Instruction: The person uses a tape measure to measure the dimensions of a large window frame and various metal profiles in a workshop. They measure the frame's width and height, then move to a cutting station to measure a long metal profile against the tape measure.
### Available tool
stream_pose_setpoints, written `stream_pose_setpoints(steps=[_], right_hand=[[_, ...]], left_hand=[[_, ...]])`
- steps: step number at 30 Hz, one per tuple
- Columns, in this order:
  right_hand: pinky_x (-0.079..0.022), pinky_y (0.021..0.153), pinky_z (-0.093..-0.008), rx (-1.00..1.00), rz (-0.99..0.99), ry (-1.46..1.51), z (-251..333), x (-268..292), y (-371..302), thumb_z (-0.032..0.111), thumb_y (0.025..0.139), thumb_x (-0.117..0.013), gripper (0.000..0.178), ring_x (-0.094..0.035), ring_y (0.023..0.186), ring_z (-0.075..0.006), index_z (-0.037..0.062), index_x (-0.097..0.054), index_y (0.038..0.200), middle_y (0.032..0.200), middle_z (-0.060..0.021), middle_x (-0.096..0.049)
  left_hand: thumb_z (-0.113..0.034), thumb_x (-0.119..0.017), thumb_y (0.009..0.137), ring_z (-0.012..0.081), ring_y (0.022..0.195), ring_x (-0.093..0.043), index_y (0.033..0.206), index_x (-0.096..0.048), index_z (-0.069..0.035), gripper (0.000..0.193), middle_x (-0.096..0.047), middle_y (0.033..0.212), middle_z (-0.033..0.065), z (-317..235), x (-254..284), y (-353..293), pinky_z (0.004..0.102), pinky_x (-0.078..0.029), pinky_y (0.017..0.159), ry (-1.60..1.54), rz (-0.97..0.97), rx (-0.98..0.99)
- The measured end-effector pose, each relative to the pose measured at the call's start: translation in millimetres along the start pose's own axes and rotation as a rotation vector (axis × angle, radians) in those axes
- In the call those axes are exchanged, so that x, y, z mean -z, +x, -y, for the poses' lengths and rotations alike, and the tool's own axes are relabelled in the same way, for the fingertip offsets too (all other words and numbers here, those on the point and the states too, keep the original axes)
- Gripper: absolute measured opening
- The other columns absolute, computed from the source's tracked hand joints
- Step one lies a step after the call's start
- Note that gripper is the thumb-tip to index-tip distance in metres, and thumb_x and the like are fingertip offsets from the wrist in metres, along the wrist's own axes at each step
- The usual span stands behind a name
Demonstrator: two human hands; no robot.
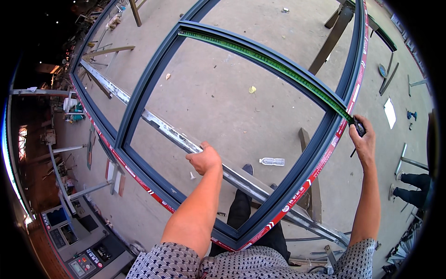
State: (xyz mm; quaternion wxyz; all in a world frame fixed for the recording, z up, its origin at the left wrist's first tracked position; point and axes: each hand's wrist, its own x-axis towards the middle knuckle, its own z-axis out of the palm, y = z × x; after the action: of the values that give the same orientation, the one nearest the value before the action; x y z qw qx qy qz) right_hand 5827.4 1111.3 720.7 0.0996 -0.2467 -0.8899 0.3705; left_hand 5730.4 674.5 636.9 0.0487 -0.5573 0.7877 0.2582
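A large dark grey metal frame (131,108), with red printed film along its outer edges, lies across supports before me. My right hand (364,139) is closed round a black tape measure (357,128) at the frame's right edge. Its green blade (272,63) runs out along the crossbar (297,73) to the far left corner. My left hand (204,159) is curled shut over a silvery metal bar (172,134) that passes slantwise beneath the frame. The hand covers part of that bar, and its fingertips are partly hidden.
Brown supports (332,42) stand under the far right side. A clear plastic bottle (272,162) lies on the concrete floor (218,111) inside the frame's outline. A grey machine with a control panel (83,265) is at lower left. Another person's legs (416,183) show at right.
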Motion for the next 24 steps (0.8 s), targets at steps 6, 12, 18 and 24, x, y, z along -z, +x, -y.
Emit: stream_pose_setpoints(steps=[6,12,18,24], right_hand=[[-0.049,0.078,-0.0247,-0.025,0.02,0.038,4.5,5.8,0.9,0.021,0.09,-0.066,0.037,-0.058,0.084,-0.0115,-0.0006,-0.064,0.12,0.098,-0.005,-0.062],[-0.049,0.077,-0.0262,-0.045,0.045,0.053,33.5,11.7,8.7,0.027,0.089,-0.065,0.042,-0.058,0.081,-0.0114,-0.002,-0.065,0.119,0.094,-0.0052,-0.063],[-0.049,0.078,-0.0272,-0.101,0.076,0.044,73.2,2.4,18.0,0.029,0.088,-0.065,0.043,-0.059,0.083,-0.0128,-0.0038,-0.067,0.115,0.092,-0.0065,-0.064],[-0.049,0.079,-0.0294,-0.096,0.107,0.052,77.1,-2.0,20.4,0.031,0.087,-0.066,0.045,-0.061,0.083,-0.0155,-0.0055,-0.066,0.113,0.092,-0.0083,-0.066]], left_hand=[[-0.037,-0.059,0.09,0.0414,0.111,-0.064,0.128,-0.043,0.006,0.059,-0.063,0.121,0.026,-1.1,1.6,-2.2,0.0495,-0.051,0.097,-0.02,-0.005,-0.01],[-0.037,-0.06,0.089,0.0417,0.11,-0.064,0.127,-0.043,0.006,0.06,-0.063,0.12,0.0259,-2.6,3.4,-3.2,0.0491,-0.05,0.097,0.0,-0.02,-0.006],[-0.036,-0.06,0.089,0.0419,0.109,-0.064,0.127,-0.043,0.007,0.059,-0.064,0.119,0.026,-7.7,8.5,-8.9,0.0491,-0.051,0.097,-0.012,0.007,0.012],[-0.036,-0.06,0.089,0.0419,0.108,-0.065,0.127,-0.043,0.007,0.06,-0.064,0.119,0.0261,-6.2,7.8,-6.8,0.0498,-0.051,0.096,-0.01,-0.006,0.012]])
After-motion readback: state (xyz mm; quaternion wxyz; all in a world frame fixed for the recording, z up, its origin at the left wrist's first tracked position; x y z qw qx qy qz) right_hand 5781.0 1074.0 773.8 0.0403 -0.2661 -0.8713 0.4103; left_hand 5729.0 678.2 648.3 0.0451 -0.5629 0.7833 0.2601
